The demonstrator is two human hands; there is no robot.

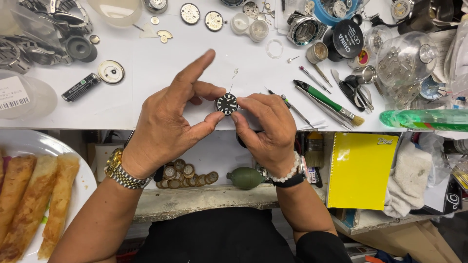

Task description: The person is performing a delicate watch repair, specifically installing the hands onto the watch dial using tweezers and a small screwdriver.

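Observation:
A small round black watch dial (226, 103) with pale hour marks is pinched between both hands over the front of the white worktop (146, 78). My left hand (170, 117) grips it with thumb and middle finger, its index finger raised and pointing away. My right hand (265, 129) holds the dial's right edge with thumb and fingertips. A metal wristwatch sits on my left wrist, a white bead bracelet and a black band on my right.
Tweezers, a green-handled brush (326, 102) and screwdrivers lie right of the hands. Watch movements, cases and glass domes (404, 56) crowd the back. A plate of rolled pancakes (34, 195) sits low left; a yellow notebook (360, 170), a green blower (245, 178) and loose movements lie below.

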